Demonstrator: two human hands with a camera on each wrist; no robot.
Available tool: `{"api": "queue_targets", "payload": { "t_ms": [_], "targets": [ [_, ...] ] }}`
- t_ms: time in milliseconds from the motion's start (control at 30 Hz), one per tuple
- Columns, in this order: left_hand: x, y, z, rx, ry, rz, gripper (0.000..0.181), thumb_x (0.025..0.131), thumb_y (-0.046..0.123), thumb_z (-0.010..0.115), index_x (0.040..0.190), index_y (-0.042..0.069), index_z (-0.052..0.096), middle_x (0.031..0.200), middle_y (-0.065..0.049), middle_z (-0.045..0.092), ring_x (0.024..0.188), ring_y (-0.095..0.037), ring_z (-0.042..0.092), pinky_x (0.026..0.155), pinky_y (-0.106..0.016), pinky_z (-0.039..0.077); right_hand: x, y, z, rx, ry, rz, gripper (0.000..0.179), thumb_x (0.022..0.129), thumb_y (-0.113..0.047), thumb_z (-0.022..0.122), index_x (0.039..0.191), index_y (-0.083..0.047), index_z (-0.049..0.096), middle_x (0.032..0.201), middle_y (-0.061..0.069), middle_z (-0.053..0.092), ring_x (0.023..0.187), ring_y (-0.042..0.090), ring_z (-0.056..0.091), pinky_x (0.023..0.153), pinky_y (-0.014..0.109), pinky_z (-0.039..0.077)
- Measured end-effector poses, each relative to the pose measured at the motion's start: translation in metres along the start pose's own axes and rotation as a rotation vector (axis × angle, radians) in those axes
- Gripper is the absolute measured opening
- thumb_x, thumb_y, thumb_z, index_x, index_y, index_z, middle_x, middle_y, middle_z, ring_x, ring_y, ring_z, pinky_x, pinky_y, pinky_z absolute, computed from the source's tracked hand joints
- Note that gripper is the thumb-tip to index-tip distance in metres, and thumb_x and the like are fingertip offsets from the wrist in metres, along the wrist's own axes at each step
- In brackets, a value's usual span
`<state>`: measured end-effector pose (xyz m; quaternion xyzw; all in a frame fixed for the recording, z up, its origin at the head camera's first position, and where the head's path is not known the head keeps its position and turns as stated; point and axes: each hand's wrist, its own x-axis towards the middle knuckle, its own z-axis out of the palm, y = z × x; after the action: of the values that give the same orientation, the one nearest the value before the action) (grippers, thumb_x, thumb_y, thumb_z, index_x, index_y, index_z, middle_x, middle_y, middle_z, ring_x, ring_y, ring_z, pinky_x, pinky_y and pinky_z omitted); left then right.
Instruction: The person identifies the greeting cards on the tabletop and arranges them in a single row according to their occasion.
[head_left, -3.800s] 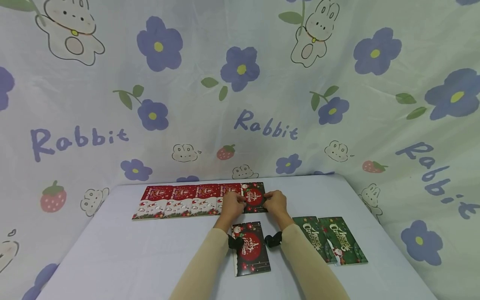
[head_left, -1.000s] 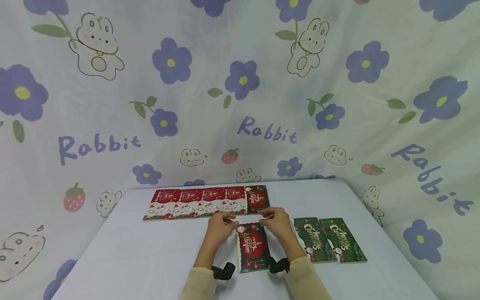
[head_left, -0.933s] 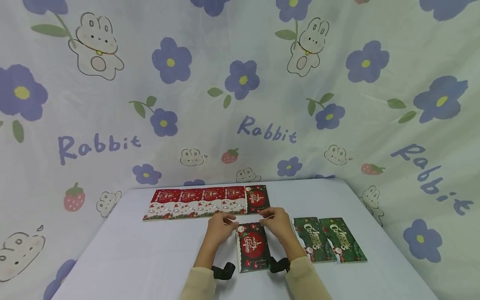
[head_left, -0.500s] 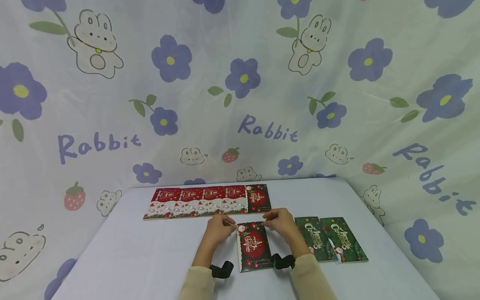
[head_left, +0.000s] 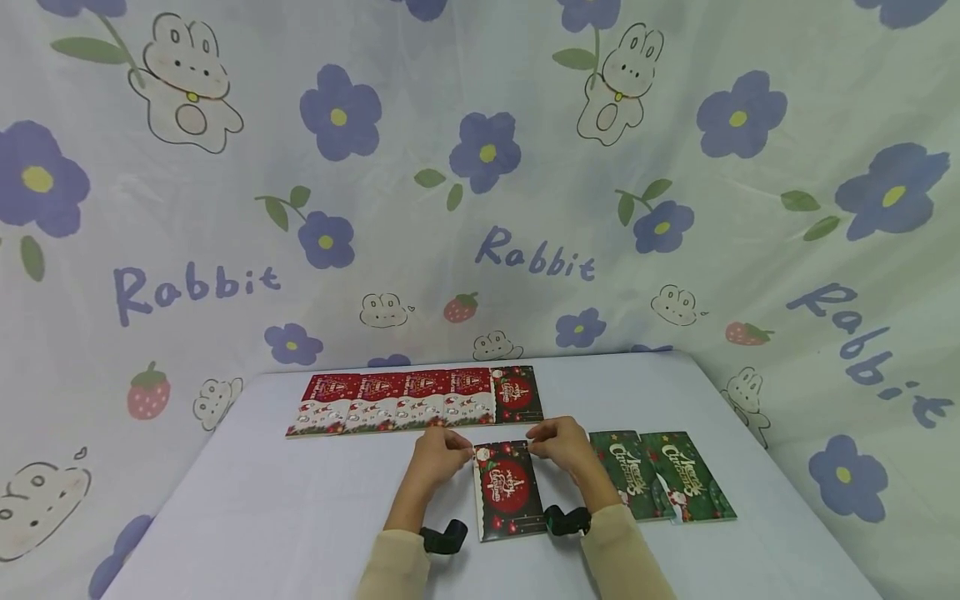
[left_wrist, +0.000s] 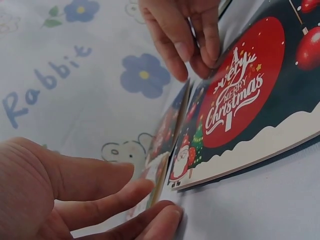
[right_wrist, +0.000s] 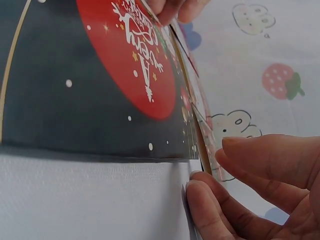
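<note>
- Nearest, low in the head view: long cream sleeves (head_left: 393, 567), with a small black wrist device (head_left: 446, 540) strapped on either wrist.
- Between the forearms, flat on the white cloth-covered table (head_left: 247, 517): a rectangular dark card (head_left: 512, 492) with a big red disc, white "A Very Merry Christmas" lettering and a wavy cream strip down the left side.
- At that card's far left corner: the left hand (head_left: 438, 454), fingers loosely bent, thumb slightly apart from them, with hold of nothing; just beside the corner, cannot tell whether touching.
- At the far right corner: the right hand (head_left: 566, 446), likewise relaxed and part-spread, gripping nothing; contact unclear.
- To the right: two rectangular green cards (head_left: 688, 475) with gold "Merry Christmas" lettering, side by side, the left one partly behind the right forearm.
- Farther, along the table's back: four red-and-white cards (head_left: 375, 410) in a close row, then a second dark card (head_left: 516, 396) at the right end.
- Farthest: white fabric backdrop (head_left: 405, 208) printed with purple flowers, rabbits and strawberries.
</note>
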<state>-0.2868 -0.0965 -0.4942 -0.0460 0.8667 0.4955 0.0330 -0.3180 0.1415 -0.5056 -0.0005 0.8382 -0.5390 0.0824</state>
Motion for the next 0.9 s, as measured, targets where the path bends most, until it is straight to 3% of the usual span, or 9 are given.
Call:
{"api": "queue_targets", "payload": {
  "t_ms": [900],
  "targets": [
    [0.0014, -0.0040, 0.0021, -0.100, -0.016, -0.046, 0.006, 0.091, 0.002, 0.076, 0.096, -0.001, 0.078, 0.091, -0.009, 0.070, 0.080, -0.021, 0.065, 0.068, -0.033, 0.049, 0.0035, 0.0014, 0.0101, 0.003, -0.018, 0.006, 0.017, 0.084, 0.002, 0.080, 0.100, -0.004, 0.078, 0.091, 0.006, 0.067, 0.084, 0.022, 0.060, 0.069, 0.034, 0.046]
  ]
}}
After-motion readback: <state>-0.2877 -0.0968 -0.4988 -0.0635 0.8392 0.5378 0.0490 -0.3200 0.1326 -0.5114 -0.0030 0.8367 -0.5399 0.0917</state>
